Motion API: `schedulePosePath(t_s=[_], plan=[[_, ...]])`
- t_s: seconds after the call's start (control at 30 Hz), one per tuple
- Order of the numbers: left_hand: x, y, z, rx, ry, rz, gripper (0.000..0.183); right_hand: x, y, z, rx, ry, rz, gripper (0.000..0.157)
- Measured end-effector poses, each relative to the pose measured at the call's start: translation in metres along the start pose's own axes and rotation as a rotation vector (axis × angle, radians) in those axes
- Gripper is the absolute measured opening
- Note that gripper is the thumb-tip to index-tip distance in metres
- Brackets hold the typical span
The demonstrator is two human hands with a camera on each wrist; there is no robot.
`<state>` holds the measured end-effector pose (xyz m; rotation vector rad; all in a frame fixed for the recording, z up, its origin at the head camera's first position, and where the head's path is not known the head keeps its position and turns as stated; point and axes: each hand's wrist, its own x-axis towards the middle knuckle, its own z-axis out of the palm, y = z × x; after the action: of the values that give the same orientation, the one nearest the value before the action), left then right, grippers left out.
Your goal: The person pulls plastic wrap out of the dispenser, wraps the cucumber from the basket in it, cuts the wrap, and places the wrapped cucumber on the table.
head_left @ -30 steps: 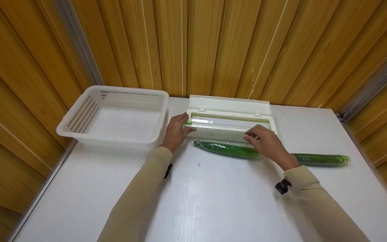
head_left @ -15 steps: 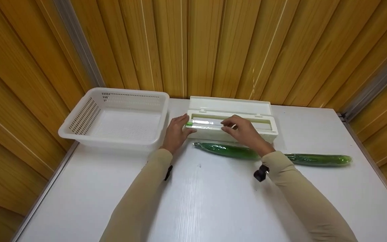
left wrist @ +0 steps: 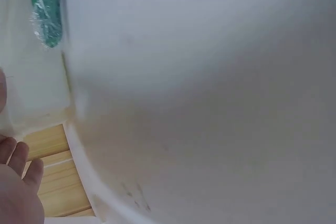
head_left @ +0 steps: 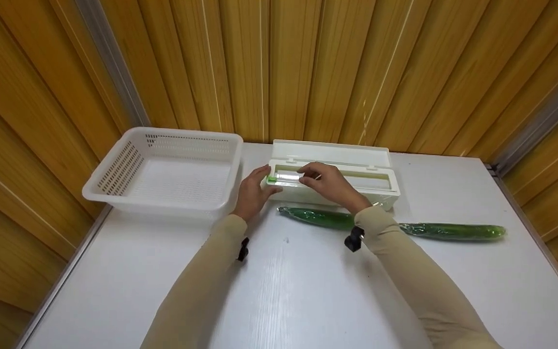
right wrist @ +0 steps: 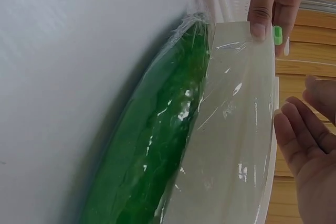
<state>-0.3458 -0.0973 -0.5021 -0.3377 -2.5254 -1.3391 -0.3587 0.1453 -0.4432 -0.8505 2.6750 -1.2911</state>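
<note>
A white cling film dispenser point(head_left: 339, 197) stands at the back of the table with its lid point(head_left: 332, 151) raised and a film roll point(head_left: 368, 182) inside. My left hand point(head_left: 252, 194) grips its left end, thumb on the front, beside a green slide cutter point(head_left: 271, 179). My right hand point(head_left: 330, 183) is over the front edge, fingertips at the film near the left end; in the right wrist view its fingers are bent slightly, thumb apart. In front lies green cucumber point(head_left: 315, 216) wrapped in film, continuing on the right point(head_left: 453, 231); my right wrist hides the middle, so one or two cannot be told.
A white plastic basket point(head_left: 160, 198) with slotted walls stands to the left, close to my left hand. Wood-patterned panels point(head_left: 288, 72) rise behind the white table point(head_left: 298, 300).
My right hand has moved left along the dispenser, from near its right end to near the slide cutter. My left hand has kept its hold on the left end.
</note>
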Motion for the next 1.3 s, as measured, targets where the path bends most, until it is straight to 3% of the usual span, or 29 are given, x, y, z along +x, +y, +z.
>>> schedulePosePath(t_s=[0.2,0.5,1.0,1.17,1.3], plan=[[0.003,0.001,-0.001,-0.156,-0.058,-0.106,0.073,0.004,0.001,0.005,0.008,-0.028,0.064,0.029],[0.007,0.0,-0.006,-0.168,-0.07,-0.191,0.077,0.017,-0.005,0.006,-0.008,-0.048,0.014,0.026],[0.004,-0.005,-0.003,-0.091,-0.074,-0.172,0.071,0.041,-0.01,0.032,0.042,-0.068,0.029,0.023],[0.005,-0.006,-0.004,-0.071,-0.058,-0.133,0.07,0.046,-0.011,0.037,0.114,-0.06,0.082,0.021],[0.005,-0.005,-0.005,-0.068,-0.047,-0.113,0.071,0.049,-0.012,0.041,0.105,-0.039,0.077,0.018]])
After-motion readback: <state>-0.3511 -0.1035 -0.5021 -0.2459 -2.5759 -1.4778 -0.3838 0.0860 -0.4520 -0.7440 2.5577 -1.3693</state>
